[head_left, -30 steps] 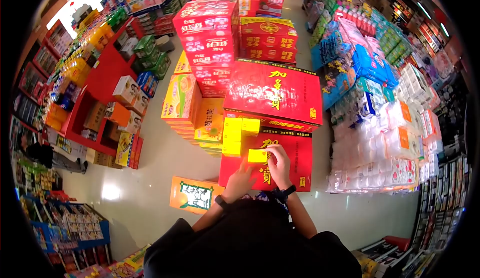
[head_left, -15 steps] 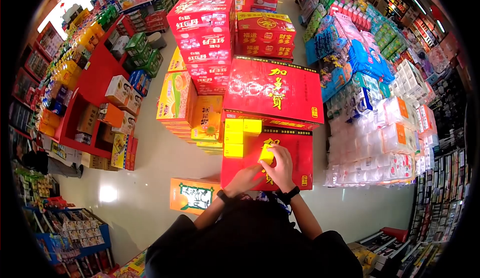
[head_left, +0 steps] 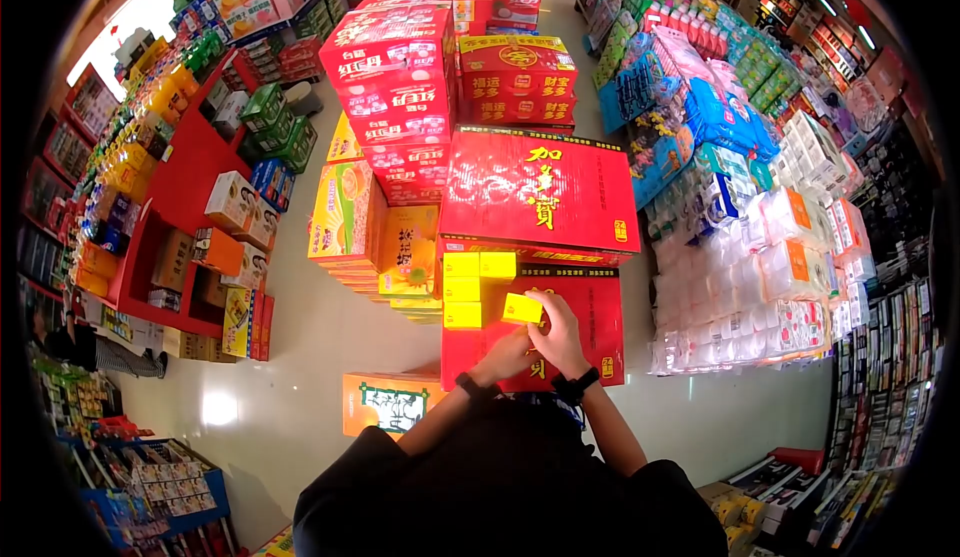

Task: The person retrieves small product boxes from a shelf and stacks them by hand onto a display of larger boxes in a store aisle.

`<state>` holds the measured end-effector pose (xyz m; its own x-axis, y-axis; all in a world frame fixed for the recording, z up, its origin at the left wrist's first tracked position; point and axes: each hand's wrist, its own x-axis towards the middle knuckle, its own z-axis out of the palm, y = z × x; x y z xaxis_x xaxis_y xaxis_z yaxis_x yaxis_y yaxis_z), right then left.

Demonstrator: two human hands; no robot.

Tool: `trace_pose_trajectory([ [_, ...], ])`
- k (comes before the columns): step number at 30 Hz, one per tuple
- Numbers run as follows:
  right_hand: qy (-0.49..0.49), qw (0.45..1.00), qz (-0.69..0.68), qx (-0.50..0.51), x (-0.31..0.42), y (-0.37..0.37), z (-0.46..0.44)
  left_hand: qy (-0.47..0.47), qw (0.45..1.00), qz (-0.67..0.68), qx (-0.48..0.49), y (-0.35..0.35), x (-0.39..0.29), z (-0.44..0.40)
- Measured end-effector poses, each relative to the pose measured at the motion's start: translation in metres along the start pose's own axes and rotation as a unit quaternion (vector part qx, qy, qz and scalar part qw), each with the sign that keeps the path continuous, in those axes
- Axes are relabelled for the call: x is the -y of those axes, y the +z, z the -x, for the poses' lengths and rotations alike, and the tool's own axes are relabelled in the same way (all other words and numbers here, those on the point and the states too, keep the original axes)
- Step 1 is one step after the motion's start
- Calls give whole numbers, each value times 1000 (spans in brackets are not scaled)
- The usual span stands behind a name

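Yellow box (head_left: 522, 308), and it was held over the red carton (head_left: 592, 329)! The right hand (head_left: 562, 337) had its fingers pinched at the right edge, apparently leaving the broad face clear. The left hand (head_left: 503, 355) curled just below; whether its fingers gripped, I couldn't tell. Left of the fingers, small yellow boxes (head_left: 462, 289) sat packed together, seemingly for neatness. Beyond the fingers, another red carton (head_left: 590, 192) looked sealed, contents hidden.

1 head cam looks fwd/down at hands (head_left: 562, 342).
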<state>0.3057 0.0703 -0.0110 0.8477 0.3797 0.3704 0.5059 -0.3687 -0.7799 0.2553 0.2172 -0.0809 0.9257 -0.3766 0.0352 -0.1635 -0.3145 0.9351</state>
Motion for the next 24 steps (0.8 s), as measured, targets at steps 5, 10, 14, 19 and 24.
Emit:
trace_pose_trajectory([
  [5,-17,1000,-26,-3,-8,11,-9,-40,999,-9,-27,-5,19,1],
  [10,-44,999,1,-21,-14,22,-12,-31,996,-25,-76,-7,18,6],
  [14,-55,998,26,-16,-13,24,-17,-23,994,-22,-102,-5,26,3],
  [19,-22,999,4,-22,-14,33,-14,-20,992,-36,-116,-1,34,5],
  [24,-38,998,10,-45,-12,41,-13,-63,991,-45,-111,-7,18,10],
])
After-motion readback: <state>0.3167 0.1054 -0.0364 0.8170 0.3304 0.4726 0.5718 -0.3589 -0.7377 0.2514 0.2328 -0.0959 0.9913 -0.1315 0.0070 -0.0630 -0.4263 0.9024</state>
